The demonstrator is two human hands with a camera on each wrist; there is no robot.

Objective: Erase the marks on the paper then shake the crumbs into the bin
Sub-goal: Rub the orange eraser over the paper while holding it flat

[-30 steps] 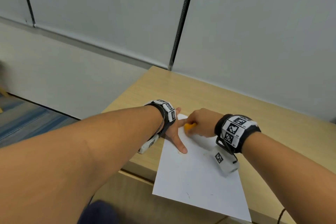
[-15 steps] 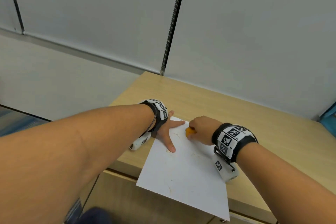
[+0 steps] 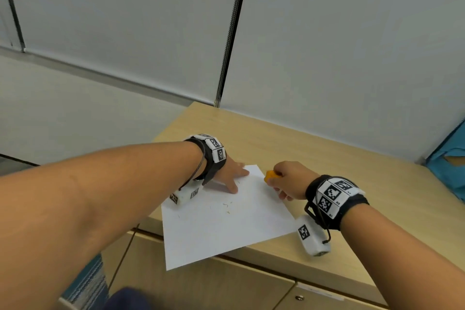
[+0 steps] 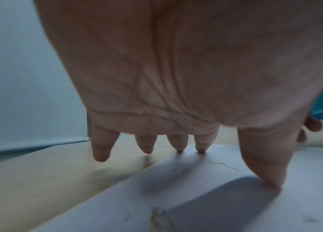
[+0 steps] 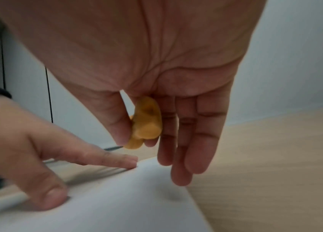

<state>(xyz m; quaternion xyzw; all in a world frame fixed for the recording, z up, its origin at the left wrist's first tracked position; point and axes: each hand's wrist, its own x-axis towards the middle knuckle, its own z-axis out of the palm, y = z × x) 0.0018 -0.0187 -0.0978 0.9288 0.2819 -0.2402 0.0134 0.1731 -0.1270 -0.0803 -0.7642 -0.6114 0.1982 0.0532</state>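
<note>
A white sheet of paper (image 3: 221, 216) lies on the wooden desk (image 3: 327, 158), its near corner hanging over the front edge. Yellowish crumbs (image 3: 226, 206) are scattered near its middle. My left hand (image 3: 232, 174) presses the sheet's far left corner with straight, spread fingers (image 4: 267, 172). My right hand (image 3: 284, 179) hovers at the sheet's far right edge and pinches an orange eraser (image 3: 270, 175) between thumb and forefinger; the eraser (image 5: 146, 124) is lifted off the paper (image 5: 107, 204). No bin is visible.
Grey wall panels stand directly behind the desk. A blue object (image 3: 450, 158) sits at the desk's far right. Cabinet fronts (image 3: 226, 284) run below the front edge. To the left the desk ends and floor (image 3: 83, 282) shows.
The paper has swung round, its near corner now pointing left over the desk edge. My right hand moved off the sheet to its right edge, lifting the eraser. The left hand stays pressing.
</note>
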